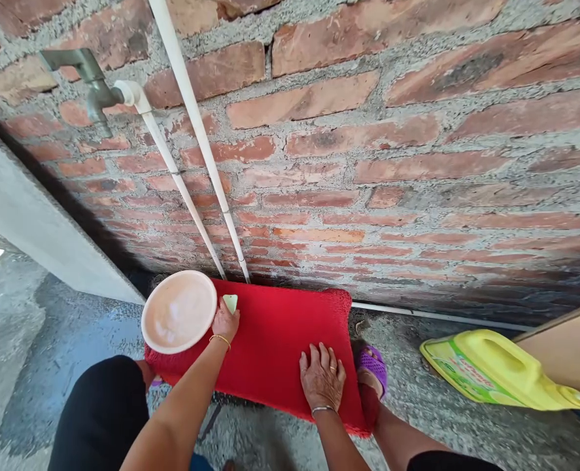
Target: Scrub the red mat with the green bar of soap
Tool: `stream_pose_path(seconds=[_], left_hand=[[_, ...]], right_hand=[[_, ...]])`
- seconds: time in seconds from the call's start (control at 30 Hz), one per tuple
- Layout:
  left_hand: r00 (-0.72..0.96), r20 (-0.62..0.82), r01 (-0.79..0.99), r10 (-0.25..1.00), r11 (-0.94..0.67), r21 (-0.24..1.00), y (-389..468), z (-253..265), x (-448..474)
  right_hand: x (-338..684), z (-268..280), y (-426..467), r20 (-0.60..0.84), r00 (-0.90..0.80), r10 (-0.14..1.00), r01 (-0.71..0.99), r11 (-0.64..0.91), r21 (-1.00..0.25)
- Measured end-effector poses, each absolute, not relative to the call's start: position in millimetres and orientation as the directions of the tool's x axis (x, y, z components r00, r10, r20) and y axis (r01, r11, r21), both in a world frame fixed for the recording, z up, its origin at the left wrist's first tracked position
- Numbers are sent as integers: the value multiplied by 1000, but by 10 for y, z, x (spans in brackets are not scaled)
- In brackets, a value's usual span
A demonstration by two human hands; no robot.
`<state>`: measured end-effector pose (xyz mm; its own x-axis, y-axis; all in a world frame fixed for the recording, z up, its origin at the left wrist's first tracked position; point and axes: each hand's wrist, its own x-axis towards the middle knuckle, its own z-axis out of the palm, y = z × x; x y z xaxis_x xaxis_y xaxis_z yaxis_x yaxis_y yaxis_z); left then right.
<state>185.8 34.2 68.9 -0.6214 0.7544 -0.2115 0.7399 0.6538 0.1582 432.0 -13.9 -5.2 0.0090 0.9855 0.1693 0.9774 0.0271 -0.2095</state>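
My left hand (225, 322) is closed around a small pale green piece (230, 302), only its flat end showing, so its kind is unclear. That hand rests over a red mat (270, 333) with shaggy ends, right beside a pale pink basin (179, 311). The basin sits on the mat's left end and looks to hold cloudy liquid. On the mat's right part, my right hand (322, 377) lies palm down with its fingers spread, holding nothing. The mat lies over something low that it mostly hides.
A brick wall (319, 163) rises behind the mat, with white pipes (191, 104) and a grey tap (93, 85) at upper left. A grey slab (64, 216) leans at left. A yellow detergent jug (495, 369) lies at right. Purple slippers (374, 367) flank the mat.
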Motion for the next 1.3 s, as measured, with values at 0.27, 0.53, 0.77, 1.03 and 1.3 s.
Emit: stream_pose_path(seconds=[0.27, 0.53, 0.77, 1.03, 1.3], left_hand=[[-384, -359, 868, 851, 465, 173, 456, 486, 2910], [-398, -370, 802, 840, 514, 303, 660, 683, 2551], [-695, -274, 648, 665, 744, 160, 803, 690, 1841], [-335, -416, 871, 845, 446, 204, 837, 619, 2818], [-366, -440, 775, 820, 531, 344, 472, 718, 2485]], right_hand=[[4306, -95, -136, 201, 16, 979, 984, 21, -179], [4095, -34, 61, 217, -13, 976, 963, 71, -259], [4037, -147, 46, 143, -73, 987, 981, 97, -170], [4024, -149, 54, 113, -56, 992, 968, 81, -236], [4029, -291, 59, 283, -56, 957, 969, 120, -217]])
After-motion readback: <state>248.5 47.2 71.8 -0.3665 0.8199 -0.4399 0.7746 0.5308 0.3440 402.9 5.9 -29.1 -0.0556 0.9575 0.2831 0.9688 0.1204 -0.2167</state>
